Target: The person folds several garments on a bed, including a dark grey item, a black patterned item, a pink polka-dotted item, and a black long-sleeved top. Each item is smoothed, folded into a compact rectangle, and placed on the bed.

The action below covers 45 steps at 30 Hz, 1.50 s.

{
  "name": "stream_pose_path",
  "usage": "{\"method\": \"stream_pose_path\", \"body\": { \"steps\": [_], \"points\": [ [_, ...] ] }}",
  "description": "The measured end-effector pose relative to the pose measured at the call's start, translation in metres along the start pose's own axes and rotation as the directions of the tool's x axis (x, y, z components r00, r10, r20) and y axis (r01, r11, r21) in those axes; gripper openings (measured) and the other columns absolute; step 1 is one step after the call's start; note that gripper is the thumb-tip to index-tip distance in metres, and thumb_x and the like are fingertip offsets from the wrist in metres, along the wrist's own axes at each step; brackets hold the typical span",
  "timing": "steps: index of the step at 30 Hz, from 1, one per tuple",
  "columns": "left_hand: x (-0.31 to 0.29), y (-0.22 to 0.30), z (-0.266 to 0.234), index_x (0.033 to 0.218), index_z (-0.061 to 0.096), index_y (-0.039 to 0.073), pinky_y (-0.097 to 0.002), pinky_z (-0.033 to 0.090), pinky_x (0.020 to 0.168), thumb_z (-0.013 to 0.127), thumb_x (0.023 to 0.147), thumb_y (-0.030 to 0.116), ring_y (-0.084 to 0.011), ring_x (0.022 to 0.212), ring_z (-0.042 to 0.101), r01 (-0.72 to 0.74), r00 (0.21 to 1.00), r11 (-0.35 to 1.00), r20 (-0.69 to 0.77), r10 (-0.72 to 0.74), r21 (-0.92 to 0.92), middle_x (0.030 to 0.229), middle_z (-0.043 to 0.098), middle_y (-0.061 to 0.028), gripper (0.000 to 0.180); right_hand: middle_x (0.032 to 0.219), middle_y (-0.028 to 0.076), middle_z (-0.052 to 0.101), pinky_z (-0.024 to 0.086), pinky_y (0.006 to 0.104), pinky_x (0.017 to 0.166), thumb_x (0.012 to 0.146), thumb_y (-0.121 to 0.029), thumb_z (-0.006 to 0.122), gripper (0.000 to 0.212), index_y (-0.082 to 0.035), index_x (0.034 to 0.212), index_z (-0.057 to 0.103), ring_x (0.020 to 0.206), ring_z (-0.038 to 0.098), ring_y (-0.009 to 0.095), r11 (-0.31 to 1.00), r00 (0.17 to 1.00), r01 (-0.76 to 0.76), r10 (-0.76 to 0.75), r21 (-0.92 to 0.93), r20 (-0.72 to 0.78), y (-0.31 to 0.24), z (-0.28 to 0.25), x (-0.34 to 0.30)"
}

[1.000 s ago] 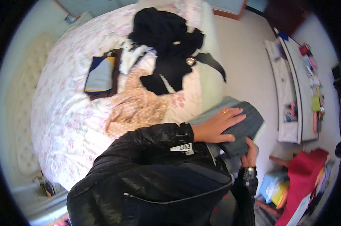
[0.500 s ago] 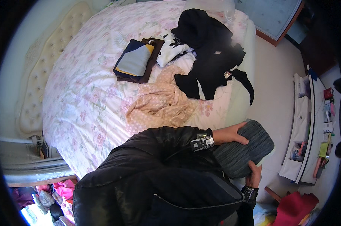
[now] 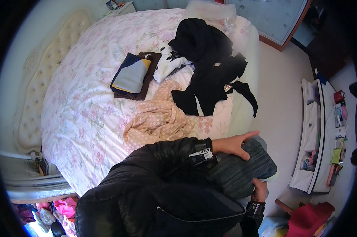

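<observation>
In front of me, beyond the right side of the bed, is a flat, dark grey streaked pad (image 3: 247,168) with rounded corners. A paler edge shows beneath its rim. My left hand (image 3: 234,145) grips its far left edge, thumb on top and forefinger stretched along the side. At the near right edge my right hand (image 3: 259,190) holds the pad, thumb uppermost, its other fingers mostly hidden. Dark sleeves cover both arms. What supports the pad, if anything, is hidden.
On the floral bedspread (image 3: 80,102) lie a folded stack of clothes (image 3: 129,77), a peach dotted cloth (image 3: 157,122), a black-and-white garment (image 3: 168,65) and black clothing (image 3: 204,55). A white cabinet (image 3: 310,130) stands at right. Red cloth (image 3: 310,221) is at lower right.
The view has shifted, so the bed and its clothes appear lower and further left. Both hands stay on the pad; the left forefinger is now stretched further out from the thumb.
</observation>
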<state>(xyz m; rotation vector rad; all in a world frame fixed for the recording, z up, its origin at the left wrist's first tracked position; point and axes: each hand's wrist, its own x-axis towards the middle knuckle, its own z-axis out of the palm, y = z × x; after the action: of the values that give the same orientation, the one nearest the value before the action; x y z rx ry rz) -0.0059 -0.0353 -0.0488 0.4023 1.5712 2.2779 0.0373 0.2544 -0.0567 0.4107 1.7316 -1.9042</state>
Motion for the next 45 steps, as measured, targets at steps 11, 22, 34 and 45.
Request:
{"method": "stream_pose_path", "body": {
  "steps": [11,22,34,45],
  "points": [
    [0.005,-0.017,-0.007,0.114,0.058,0.004,-0.0288,0.047,0.088,0.075,0.081,0.011,-0.0114,0.095,0.058,0.031,0.956,1.000,-0.292,-0.030,-0.003,0.095,0.061,-0.0025,0.037,0.135,0.013,0.056,0.045,0.0390,0.102,0.085,-0.004,0.062,0.065,0.004,0.146,0.040,0.121,0.056,0.028,0.993,0.981,-0.029,0.006,0.118,0.193,0.005,0.022,0.001],
    [0.000,0.011,-0.006,0.149,0.043,0.015,-0.0508,0.025,0.118,0.071,0.084,0.031,-0.0404,0.146,0.028,-0.278,0.892,0.465,0.046,0.450,0.840,0.156,0.032,-0.0207,0.073,0.139,0.014,0.053,0.044,0.0375,0.104,0.087,-0.007,0.061,0.064,0.004,0.147,0.039,0.123,0.055,0.027,0.991,0.990,-0.010,-0.009,0.131,0.143,0.009,0.032,0.007],
    [0.012,-0.023,-0.018,0.154,0.036,0.013,-0.0463,0.027,0.117,0.071,0.085,0.041,-0.0407,0.141,0.034,-0.132,0.988,0.697,0.150,0.035,0.705,0.153,0.035,-0.0264,0.082,0.132,0.013,0.059,0.047,0.0360,0.102,0.088,-0.003,0.062,0.059,0.005,0.143,0.043,0.117,0.059,0.023,0.973,0.972,-0.067,0.013,0.222,0.235,0.007,0.027,-0.009],
    [-0.044,-0.020,-0.008,0.160,0.003,0.007,-0.0361,0.025,0.118,0.080,0.082,0.032,-0.0314,0.145,0.032,0.134,0.990,0.918,-0.010,-0.141,0.374,0.158,0.028,-0.0251,0.113,0.131,0.014,0.059,0.046,0.0372,0.101,0.082,0.002,0.061,0.060,0.006,0.139,0.046,0.114,0.060,0.025,0.985,0.987,-0.015,-0.013,0.170,0.159,0.024,0.010,-0.009]
  ]
}}
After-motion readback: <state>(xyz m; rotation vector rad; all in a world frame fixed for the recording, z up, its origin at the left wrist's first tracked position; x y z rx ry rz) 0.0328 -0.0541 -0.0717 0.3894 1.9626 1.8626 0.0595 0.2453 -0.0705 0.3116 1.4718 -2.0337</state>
